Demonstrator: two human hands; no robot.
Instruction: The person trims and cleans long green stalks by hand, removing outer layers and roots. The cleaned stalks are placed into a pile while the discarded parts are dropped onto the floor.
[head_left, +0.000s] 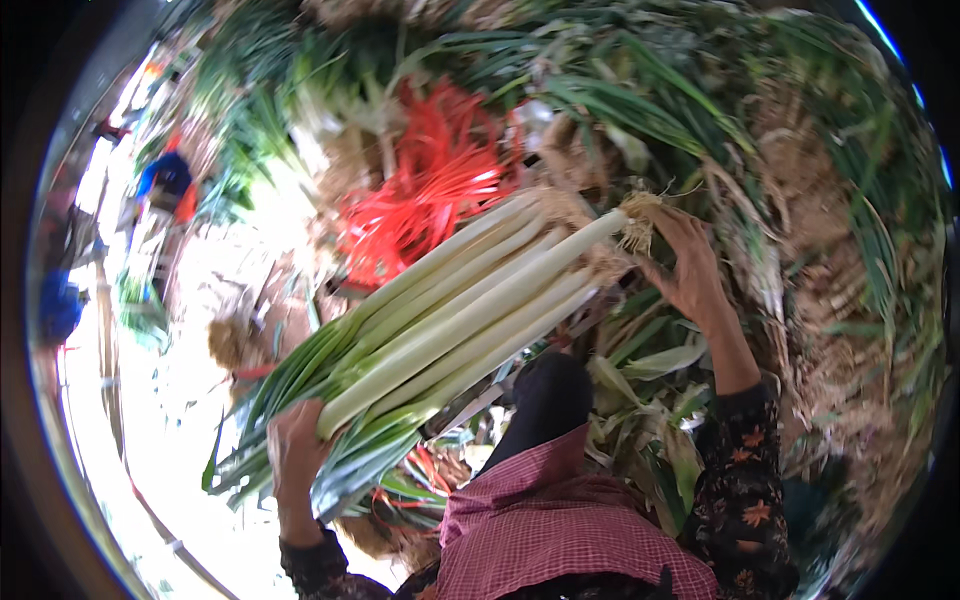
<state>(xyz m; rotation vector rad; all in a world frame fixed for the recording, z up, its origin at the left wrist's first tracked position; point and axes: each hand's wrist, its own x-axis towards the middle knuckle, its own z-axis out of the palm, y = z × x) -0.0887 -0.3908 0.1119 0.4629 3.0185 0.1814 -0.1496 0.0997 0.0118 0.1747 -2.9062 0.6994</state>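
Note:
Several large green onions (450, 300) with long white stalks lie side by side in front of me, roots at the upper right, green leaves at the lower left. One thick stalk (487, 315) lies on top of the others. My left hand (296, 442) is closed around this stalk where it meets the leaves. At the root end, my right hand (686, 266) has its thumb and fingers spread around the stringy roots (641, 217); whether it grips them I cannot tell. Just beyond the stalks is a heap of red plastic strips (442, 180).
Piles of green onions (255, 135) stand beyond and to the left. Loose leaves (667, 367) and roots cover the ground at the right. A person in blue and orange (169, 180) is at the far upper left. My knee (555, 382) is below the stalks.

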